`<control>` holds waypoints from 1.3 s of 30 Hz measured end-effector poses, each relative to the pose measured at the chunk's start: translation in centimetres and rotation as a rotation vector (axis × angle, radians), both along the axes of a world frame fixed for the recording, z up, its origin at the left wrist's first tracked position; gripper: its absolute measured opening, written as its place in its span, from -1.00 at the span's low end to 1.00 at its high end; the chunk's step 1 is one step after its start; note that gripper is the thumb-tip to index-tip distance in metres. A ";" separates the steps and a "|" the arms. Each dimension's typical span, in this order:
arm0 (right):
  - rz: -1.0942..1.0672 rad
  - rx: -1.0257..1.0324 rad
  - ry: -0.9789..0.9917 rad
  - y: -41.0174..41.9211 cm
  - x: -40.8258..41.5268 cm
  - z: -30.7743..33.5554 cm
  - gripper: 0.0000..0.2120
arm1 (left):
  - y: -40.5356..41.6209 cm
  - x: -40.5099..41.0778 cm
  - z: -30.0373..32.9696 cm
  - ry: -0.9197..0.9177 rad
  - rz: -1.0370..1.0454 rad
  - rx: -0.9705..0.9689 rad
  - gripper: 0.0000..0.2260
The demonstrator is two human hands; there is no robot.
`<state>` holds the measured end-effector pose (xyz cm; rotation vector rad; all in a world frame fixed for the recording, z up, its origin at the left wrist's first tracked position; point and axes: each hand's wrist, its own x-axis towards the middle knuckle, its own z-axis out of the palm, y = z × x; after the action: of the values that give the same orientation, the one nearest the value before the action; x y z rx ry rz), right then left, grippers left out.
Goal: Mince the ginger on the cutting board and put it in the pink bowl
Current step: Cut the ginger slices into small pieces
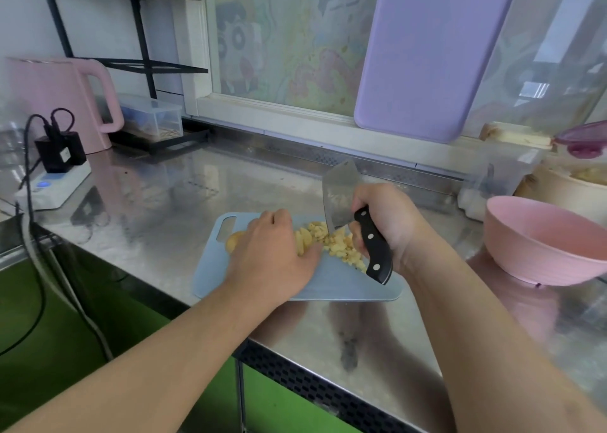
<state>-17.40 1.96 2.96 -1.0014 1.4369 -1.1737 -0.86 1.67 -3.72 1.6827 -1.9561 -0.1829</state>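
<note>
A pale blue cutting board (331, 285) lies on the steel counter. Chopped yellow ginger pieces (338, 247) are piled in its middle, and a larger uncut ginger piece (234, 240) shows at the left, partly hidden by my left hand (279, 255). That hand rests flat on the board with its fingers against the pile, holding nothing. My right hand (391, 222) grips the black riveted handle of a cleaver (341, 199), whose blade stands over the pile with its edge near the ginger. The pink bowl (538, 239) stands empty at the right of the board.
A pink kettle (62, 101), a power strip with black plugs (56, 183) and a clear box (154, 117) stand at the back left. A purple board (427, 55) leans on the window. Clear containers (499, 176) and a beige bowl (565, 186) sit behind the pink bowl.
</note>
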 end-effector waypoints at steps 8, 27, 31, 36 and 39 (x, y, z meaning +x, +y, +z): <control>-0.014 -0.024 -0.018 0.0 -0.3 -0.1 -0.77 | -0.8 -1.2 0.0 0.044 -0.018 0.047 -0.69; 0.246 -0.142 0.774 0.3 0.9 -0.2 -0.72 | -0.2 3.4 -1.5 0.123 -0.167 -0.076 -0.80; 0.261 -0.127 0.804 0.3 1.3 -0.5 -0.72 | -0.2 3.5 -1.6 0.129 -0.180 -0.087 -0.81; 0.317 -0.117 0.815 0.3 1.9 -1.0 -0.82 | -0.3 3.6 -1.6 0.128 -0.184 -0.087 -0.80; 0.314 -0.104 0.805 0.2 2.0 -0.9 -0.87 | -0.1 3.7 -1.6 0.125 -0.195 -0.088 -0.79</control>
<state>-15.43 2.15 2.03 -1.8278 1.7321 -0.6268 2.85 1.52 -5.30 1.3914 -2.0022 -0.2634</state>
